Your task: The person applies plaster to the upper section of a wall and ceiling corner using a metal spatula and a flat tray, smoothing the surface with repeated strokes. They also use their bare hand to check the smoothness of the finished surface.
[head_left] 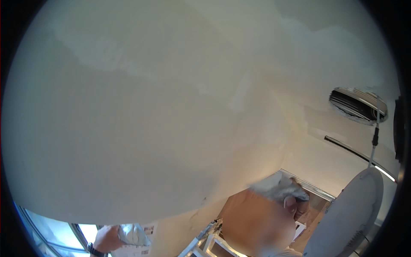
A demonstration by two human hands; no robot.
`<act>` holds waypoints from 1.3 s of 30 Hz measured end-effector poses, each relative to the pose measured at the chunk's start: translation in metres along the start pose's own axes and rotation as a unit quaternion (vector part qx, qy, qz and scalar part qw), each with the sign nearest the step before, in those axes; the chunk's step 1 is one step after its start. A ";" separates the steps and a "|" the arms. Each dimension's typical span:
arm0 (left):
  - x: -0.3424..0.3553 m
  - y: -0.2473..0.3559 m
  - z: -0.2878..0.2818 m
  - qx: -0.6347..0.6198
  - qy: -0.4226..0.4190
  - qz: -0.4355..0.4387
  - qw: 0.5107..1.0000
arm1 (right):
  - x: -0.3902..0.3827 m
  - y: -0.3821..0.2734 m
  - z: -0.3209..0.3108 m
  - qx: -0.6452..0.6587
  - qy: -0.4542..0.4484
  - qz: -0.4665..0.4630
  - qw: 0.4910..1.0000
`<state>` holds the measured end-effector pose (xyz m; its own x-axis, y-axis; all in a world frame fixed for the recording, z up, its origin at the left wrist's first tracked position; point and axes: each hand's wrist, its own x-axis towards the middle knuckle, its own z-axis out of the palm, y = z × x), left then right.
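At the lower left, my left hand (108, 239), a dark band at its wrist, is closed on a whitish, smeared flat object (134, 234); its exact kind cannot be made out. My right hand (294, 204) is at the lower right, fingers wrapped round a putty knife (278, 188) smeared grey-white. The knife's pale blade points left, close to where the plastered surface (141, 128) meets the view of the floor. Pale filler patches mark that broad surface. Part of the right hand is hidden behind the knife and shadow.
A stepladder (204, 242) stands at the bottom middle. At right, a round opening (358, 105) has a grey oval panel (349, 214) hanging near it on a cord. A dark strip (349, 150) runs alongside. A window (53, 234) is at lower left. A blurred brownish shape (252, 222) covers the lower middle.
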<state>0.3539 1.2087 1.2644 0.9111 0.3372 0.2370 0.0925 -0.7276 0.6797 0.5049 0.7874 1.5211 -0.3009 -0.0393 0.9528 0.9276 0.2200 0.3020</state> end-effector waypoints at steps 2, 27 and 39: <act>-0.016 -0.015 0.006 0.020 -0.007 -0.078 0.997 | 0.012 0.025 0.010 -0.129 -0.005 -0.052 0.990; -0.033 -0.005 0.019 0.081 0.103 0.117 0.985 | 0.122 0.104 0.125 -0.271 -0.033 -0.208 0.939; -0.010 -0.001 0.009 0.039 -0.021 0.005 0.999 | 0.042 0.041 0.106 -0.260 -0.198 -0.158 0.932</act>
<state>0.3482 1.2000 1.2551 0.9280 0.3052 0.2139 0.1121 -0.7758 0.6210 0.5064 0.8982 1.5702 -0.5396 0.3628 0.7597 0.7298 -0.2484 0.6369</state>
